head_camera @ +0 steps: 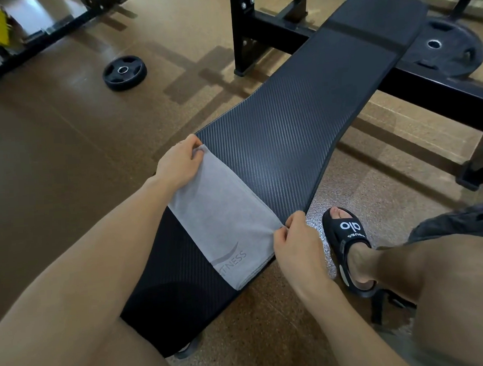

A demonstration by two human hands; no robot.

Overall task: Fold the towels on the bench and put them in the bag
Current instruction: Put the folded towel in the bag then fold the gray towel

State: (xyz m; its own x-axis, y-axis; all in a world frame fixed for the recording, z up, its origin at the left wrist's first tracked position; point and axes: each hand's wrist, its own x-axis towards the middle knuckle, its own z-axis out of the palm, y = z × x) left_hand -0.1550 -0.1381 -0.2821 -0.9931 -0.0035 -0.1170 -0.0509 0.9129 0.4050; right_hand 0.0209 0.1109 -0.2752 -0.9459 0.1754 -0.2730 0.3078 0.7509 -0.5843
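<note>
Head view: grey gym towel spread across tabletop, left hand and right hand pinching opposite far corners between fingers, tensioned flat to square the fold.

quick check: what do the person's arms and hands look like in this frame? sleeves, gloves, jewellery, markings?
Both forearms are bare up to the frame edge: no sleeves in view. The left hand and right hand wear no gloves; no rings, watch or wristband show. One small dark mark sits on the left hand near the knuckles, too small to identify. Nails look short and unpainted.
</note>
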